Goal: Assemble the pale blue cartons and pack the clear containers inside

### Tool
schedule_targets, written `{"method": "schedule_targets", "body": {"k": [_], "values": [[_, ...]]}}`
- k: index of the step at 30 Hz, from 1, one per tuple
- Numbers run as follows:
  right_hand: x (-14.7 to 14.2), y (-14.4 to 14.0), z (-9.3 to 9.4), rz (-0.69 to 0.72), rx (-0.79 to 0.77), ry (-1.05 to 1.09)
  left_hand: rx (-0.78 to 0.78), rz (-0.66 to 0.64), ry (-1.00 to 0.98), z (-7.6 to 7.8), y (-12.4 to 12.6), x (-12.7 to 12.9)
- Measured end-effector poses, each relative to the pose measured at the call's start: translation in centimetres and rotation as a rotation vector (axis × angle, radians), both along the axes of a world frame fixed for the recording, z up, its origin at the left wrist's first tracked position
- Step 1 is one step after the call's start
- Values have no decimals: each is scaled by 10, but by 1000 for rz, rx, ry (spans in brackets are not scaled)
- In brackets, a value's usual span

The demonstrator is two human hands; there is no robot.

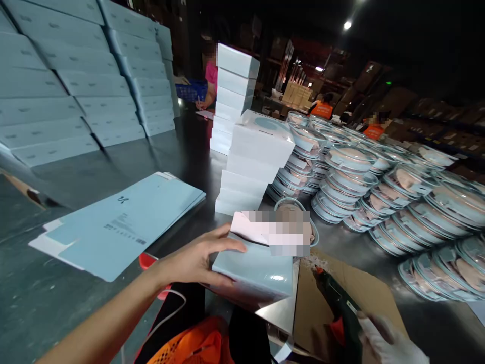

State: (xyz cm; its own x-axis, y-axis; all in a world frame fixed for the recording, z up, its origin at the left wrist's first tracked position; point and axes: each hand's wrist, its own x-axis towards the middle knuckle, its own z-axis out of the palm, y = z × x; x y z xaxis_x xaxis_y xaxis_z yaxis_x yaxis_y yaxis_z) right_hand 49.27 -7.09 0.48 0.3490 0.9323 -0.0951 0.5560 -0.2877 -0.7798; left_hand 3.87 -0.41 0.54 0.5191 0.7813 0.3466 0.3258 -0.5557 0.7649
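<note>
Packing warehouse: stacked boxes (56, 81), cartons (379, 76), product piles (397, 192).

A dark warehouse hall with one bright ceiling lamp (347, 25); cardboard cartons (369, 76) line the far shelves beyond the grey worktop (45, 298).
</note>
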Motion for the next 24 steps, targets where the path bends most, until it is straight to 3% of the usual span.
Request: {"method": "schedule_targets", "body": {"k": [1,2,4,7,12,15,19,22,24], "values": [[-20,9,6,50,45,44,2,3,-7,0,0,0],[-45,18,11,154,187,86,5,5,-21,-1,-1,-1],[-94,35,16,508,419,239,22,3,-63,-3,-2,0],[-138,45,14,712,468,260,70,0,-165,-13,-3,7],[-132,37,-4,720,521,78,209,-34,-478,-32,-3,19],[-136,38,1,855,631,-64,234,-76,-351,-27,-6,15],[-154,47,16,1044,834,-179,261,-123,-121,-8,-8,8],[-158,49,16,1065,878,-256,255,-140,-131,-2,-6,10],[-155,45,9,1045,888,-317,202,-114,-245,-5,-4,12]]}}
